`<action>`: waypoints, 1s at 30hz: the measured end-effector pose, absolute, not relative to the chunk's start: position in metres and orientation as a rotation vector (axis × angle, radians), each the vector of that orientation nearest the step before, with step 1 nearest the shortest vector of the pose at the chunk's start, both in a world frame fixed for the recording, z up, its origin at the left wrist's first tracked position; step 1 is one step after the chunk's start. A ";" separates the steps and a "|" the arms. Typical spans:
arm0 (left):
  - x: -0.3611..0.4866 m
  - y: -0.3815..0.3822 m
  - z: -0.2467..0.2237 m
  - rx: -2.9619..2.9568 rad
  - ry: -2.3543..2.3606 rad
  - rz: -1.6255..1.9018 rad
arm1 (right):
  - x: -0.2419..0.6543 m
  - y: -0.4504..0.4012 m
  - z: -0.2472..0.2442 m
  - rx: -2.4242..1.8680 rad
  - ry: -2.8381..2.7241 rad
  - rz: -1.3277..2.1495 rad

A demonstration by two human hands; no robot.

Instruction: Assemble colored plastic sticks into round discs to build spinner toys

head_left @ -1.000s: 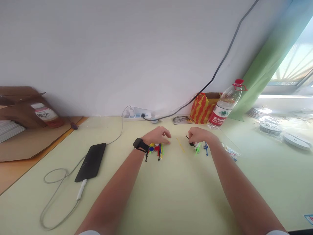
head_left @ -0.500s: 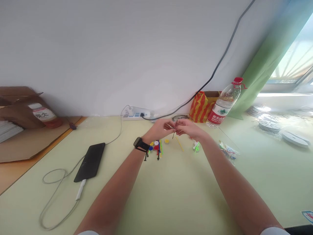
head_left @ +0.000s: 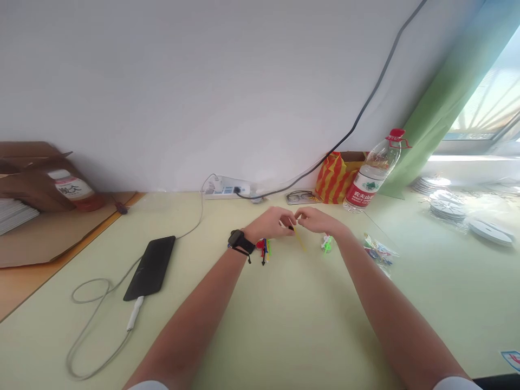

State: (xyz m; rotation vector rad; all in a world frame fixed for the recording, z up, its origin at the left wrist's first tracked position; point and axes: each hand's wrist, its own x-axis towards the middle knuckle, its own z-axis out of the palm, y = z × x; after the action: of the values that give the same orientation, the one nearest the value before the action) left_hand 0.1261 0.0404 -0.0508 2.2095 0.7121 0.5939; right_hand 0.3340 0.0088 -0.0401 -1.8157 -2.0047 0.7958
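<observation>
My left hand [head_left: 274, 223], with a black watch on its wrist, is closed with thumb and fingers curled around a small black piece [head_left: 291, 228]. Just across from it, my right hand [head_left: 317, 220] is pinched, its fingertips close to the left ones. Whatever lies between the right fingertips is too small to make out. Below the hands a yellow stick [head_left: 300, 241] lies on the table. Several coloured sticks [head_left: 266, 252] and a red disc [head_left: 259, 245] show beside my left wrist, partly hidden. Green and white small parts [head_left: 326, 244] lie under my right wrist.
A black phone [head_left: 149, 268] with a white cable lies at left, near cardboard [head_left: 60, 238] and a drink bottle [head_left: 75, 190]. Along the wall are a power strip [head_left: 227, 187], a striped bag [head_left: 335, 179] and a large water bottle [head_left: 371, 176]. White discs [head_left: 491, 230] are at right.
Both hands have come down slightly toward the table, and the left has shifted right. The thin dark stick between the fingertips no longer shows upright. My left hand now covers several small discs.
</observation>
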 end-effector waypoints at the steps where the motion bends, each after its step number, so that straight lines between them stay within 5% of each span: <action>1: 0.127 0.041 -0.055 2.238 0.711 0.559 | 0.337 0.009 -0.042 -1.848 -2.025 0.784; 13: 0.116 0.051 -0.063 2.408 0.949 0.374 | 0.381 0.022 -0.045 -2.108 -2.023 0.433; 22: 0.093 0.064 -0.053 2.388 0.972 0.342 | 0.389 0.025 -0.060 -2.184 -1.943 0.501; 30: 0.109 0.044 -0.025 2.244 0.804 0.788 | 0.357 0.014 -0.028 -1.559 -1.803 0.921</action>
State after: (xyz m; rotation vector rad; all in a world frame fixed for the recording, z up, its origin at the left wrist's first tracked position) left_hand 0.1088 0.0445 -0.0249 2.2445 0.8035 0.7881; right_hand 0.3573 0.0145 -0.0278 -1.5595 -1.8029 0.9214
